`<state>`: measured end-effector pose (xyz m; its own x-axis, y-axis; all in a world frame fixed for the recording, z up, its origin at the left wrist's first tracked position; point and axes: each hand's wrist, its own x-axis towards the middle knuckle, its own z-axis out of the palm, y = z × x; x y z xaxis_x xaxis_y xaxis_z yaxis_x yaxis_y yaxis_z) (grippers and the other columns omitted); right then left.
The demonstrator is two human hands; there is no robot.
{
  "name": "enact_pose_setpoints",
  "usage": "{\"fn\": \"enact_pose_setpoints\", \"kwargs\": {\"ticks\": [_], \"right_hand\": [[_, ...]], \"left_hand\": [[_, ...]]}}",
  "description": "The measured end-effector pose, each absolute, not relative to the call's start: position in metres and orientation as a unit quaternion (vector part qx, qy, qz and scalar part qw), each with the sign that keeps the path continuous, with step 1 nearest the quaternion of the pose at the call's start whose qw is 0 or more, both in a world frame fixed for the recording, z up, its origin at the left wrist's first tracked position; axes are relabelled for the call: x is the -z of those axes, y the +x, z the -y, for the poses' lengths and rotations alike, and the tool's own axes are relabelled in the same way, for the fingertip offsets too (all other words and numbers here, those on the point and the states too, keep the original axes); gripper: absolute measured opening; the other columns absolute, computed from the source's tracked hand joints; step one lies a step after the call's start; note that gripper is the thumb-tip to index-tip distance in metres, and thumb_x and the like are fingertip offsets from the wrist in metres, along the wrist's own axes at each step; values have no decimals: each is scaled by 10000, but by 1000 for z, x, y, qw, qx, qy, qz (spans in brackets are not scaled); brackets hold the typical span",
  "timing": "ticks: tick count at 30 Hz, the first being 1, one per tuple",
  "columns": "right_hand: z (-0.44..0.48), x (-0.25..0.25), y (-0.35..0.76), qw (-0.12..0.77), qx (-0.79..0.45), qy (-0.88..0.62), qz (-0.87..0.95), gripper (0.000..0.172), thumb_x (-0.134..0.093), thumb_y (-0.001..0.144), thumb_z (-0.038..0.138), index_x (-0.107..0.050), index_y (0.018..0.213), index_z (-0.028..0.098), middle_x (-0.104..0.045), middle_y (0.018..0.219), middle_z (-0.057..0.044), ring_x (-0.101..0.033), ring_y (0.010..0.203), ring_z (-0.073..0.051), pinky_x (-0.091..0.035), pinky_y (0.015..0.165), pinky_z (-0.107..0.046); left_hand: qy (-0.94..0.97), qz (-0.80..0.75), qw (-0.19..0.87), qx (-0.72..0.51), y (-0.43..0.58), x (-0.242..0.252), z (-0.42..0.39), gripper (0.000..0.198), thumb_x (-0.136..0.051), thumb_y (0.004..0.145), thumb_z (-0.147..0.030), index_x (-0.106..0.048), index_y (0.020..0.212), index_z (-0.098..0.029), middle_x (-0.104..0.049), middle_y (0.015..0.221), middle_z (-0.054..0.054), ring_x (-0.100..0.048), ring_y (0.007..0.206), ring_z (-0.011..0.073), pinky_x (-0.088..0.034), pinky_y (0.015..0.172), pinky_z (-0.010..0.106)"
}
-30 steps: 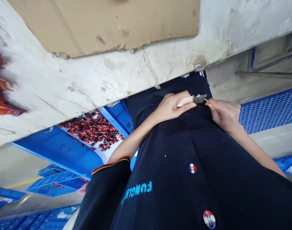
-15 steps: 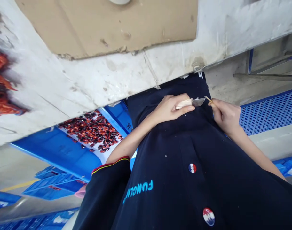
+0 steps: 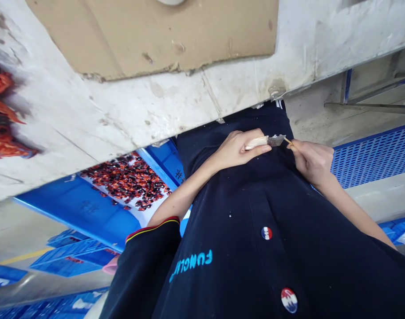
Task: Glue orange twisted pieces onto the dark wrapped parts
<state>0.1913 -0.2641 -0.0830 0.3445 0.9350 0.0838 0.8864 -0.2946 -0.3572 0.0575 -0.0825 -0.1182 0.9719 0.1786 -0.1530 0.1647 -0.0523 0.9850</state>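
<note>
In front of my dark shirt, my left hand (image 3: pixel 234 148) is closed around the pale, wrapped handle of a small blade (image 3: pixel 276 140). The blade is short, flat and grey, and it points right with whitish bits along its upper edge. My right hand (image 3: pixel 312 160) pinches a thin wooden stick (image 3: pixel 289 141) between thumb and fingers. The stick's tip meets the far end of the blade; whether they touch or only overlap I cannot tell. Most of the stick is hidden inside the right hand.
Beyond my hands runs a stained white table (image 3: pixel 175 106) with a brown cardboard sheet (image 3: pixel 155 40). Red and black pieces (image 3: pixel 5 119) lie at its left. Below stands a blue bin (image 3: pixel 79 208) near many small red-black pieces (image 3: pixel 132 181). A blue perforated panel (image 3: pixel 375 153) is at right.
The stick's tip has shifted slightly down at the blade's end, and whitish bits now show along the blade's upper edge. Both hands keep nearly the same place and hold.
</note>
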Motion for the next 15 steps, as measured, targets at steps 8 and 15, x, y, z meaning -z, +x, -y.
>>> {"fn": "enact_pose_setpoints", "kwargs": {"ticks": [8, 15], "right_hand": [[266, 80, 195, 191, -54, -794, 575, 281, -449, 980, 252, -676, 828, 187, -734, 665, -24, -659, 510, -126, -422, 491, -239], [274, 79, 196, 159, -94, -803, 566, 317, -416, 987, 264, -682, 840, 172, -747, 707, -45, -680, 557, -130, -440, 519, -226]], "left_hand": [[727, -132, 674, 2, 60, 122, 85, 494, -507, 892, -627, -570, 713, -171, -469, 552, -54, -419, 485, 92, -305, 500, 216], [739, -127, 661, 17, 61, 120, 85, 546, -463, 893, -663, -591, 731, -158, -466, 556, -49, -408, 489, 89, -298, 507, 211]]}}
